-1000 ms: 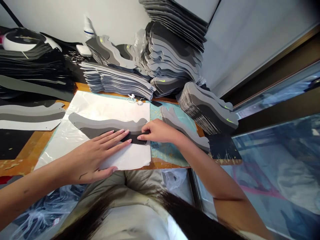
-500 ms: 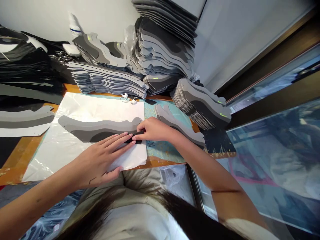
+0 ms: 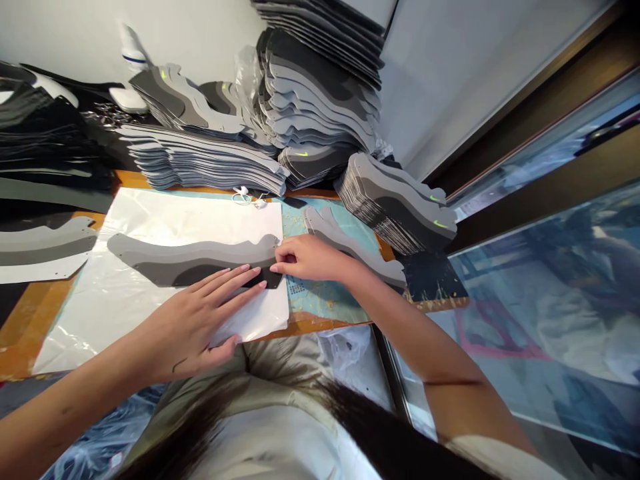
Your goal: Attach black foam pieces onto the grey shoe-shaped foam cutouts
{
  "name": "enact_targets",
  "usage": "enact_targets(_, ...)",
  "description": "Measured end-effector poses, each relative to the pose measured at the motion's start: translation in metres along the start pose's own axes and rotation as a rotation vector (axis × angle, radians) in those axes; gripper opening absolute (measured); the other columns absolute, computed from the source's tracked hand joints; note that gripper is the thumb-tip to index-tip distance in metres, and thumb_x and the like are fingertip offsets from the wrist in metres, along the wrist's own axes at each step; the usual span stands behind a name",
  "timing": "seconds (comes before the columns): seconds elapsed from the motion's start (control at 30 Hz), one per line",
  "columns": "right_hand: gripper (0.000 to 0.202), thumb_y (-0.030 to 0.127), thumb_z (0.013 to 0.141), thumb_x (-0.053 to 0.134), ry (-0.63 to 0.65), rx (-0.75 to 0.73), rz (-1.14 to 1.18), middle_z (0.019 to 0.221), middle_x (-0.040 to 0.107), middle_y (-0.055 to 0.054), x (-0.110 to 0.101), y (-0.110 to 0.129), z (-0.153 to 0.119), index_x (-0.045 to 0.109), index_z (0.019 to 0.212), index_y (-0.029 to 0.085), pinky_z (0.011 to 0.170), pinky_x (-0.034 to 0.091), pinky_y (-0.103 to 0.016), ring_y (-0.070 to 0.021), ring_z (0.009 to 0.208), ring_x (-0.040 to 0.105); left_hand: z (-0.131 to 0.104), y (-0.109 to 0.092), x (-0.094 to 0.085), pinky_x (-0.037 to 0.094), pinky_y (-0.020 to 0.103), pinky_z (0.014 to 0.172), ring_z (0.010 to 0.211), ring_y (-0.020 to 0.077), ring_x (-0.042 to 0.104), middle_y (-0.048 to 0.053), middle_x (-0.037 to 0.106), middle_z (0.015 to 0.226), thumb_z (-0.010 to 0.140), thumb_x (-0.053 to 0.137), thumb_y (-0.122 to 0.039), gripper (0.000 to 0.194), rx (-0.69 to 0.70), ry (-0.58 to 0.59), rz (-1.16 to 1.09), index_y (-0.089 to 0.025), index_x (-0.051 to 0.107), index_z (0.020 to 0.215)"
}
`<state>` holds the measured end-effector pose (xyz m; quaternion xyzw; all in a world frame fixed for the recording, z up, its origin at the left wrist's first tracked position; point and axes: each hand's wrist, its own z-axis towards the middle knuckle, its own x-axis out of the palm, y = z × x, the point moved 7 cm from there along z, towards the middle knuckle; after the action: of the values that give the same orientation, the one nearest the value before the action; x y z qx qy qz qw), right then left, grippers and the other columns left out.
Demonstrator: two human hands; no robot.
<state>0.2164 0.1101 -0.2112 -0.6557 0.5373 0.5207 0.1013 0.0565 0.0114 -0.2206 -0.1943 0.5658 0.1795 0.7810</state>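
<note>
A layered grey and black shoe upper piece (image 3: 185,255) lies lengthwise on a white sheet (image 3: 80,313) in front of me. My left hand (image 3: 200,320) rests flat along its lower edge, fingers stretched out and fingertips on the black part. At the piece's right end is my right hand (image 3: 311,258), with its fingers curled and thumb and forefinger closed at the edge. Whatever else may sit inside that pinch is hidden. Just beyond the right hand lies another grey upper piece (image 3: 345,247), partly covered by my wrist.
Stacks of grey upper pieces (image 3: 200,160) line the back, with a taller pile (image 3: 320,100) and a right-hand stack (image 3: 395,200). White earphones (image 3: 257,202) lie at the sheet's far edge. More pieces (image 3: 40,247) lie left. A glass pane (image 3: 550,320) borders the right side.
The whole view has shifted slightly, so the bench appears a little further left. My right thumb and forefinger have drawn back from the left fingertips to the piece's right end.
</note>
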Motion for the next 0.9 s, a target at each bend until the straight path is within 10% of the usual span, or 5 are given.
enact_targets(0.17, 0.042, 0.039, 0.105, 0.065, -0.040, 0.094, -0.049, 0.093, 0.049, -0.004, -0.006, -0.005, -0.004, 0.063, 0.100, -0.003, 0.073, 0.008, -0.012, 0.0045, 0.077, 0.022, 0.000, 0.001, -0.001, 0.012, 0.035, 0.130, 0.158, 0.0257, 0.023, 0.010, 0.023, 0.171, 0.093, 0.051, -0.037, 0.076, -0.001, -0.006, -0.021, -0.015, 0.031, 0.163)
enact_targets(0.37, 0.033, 0.022, 0.110, 0.050, -0.639, 0.117, -0.150, 0.130, 0.043, -0.007, -0.018, -0.001, -0.044, 0.062, 0.138, 0.009, 0.108, 0.032, -0.010, -0.0030, 0.117, 0.037, -0.002, 0.003, 0.002, 0.013, 0.034, 0.130, 0.158, 0.0248, 0.023, 0.008, 0.024, 0.170, 0.094, 0.053, -0.037, 0.077, 0.001, -0.018, -0.022, -0.017, 0.031, 0.164)
enact_targets(0.6, 0.081, 0.056, 0.111, 0.051, -0.372, -0.060, -0.452, 0.154, -0.007, -0.006, 0.063, 0.027, -0.051, 0.032, 0.172, 0.006, 0.138, 0.023, -0.036, -0.0177, 0.154, -0.002, -0.013, 0.024, -0.006, 0.030, 0.036, 0.125, 0.154, 0.0241, 0.033, 0.007, 0.026, 0.170, 0.108, 0.044, -0.041, 0.072, -0.118, 0.077, -0.245, -0.021, 0.011, 0.169)
enact_targets(0.9, 0.040, 0.039, 0.104, 0.065, -0.450, -0.113, -0.282, 0.140, 0.038, -0.005, 0.028, 0.012, -0.029, 0.071, 0.137, 0.017, 0.124, 0.035, -0.017, -0.0088, 0.131, 0.040, -0.027, 0.077, -0.030, 0.045, 0.039, 0.114, 0.133, 0.0246, 0.058, 0.007, 0.055, 0.151, 0.112, 0.042, -0.032, 0.040, -0.216, 0.077, -0.078, -0.013, 0.066, 0.138)
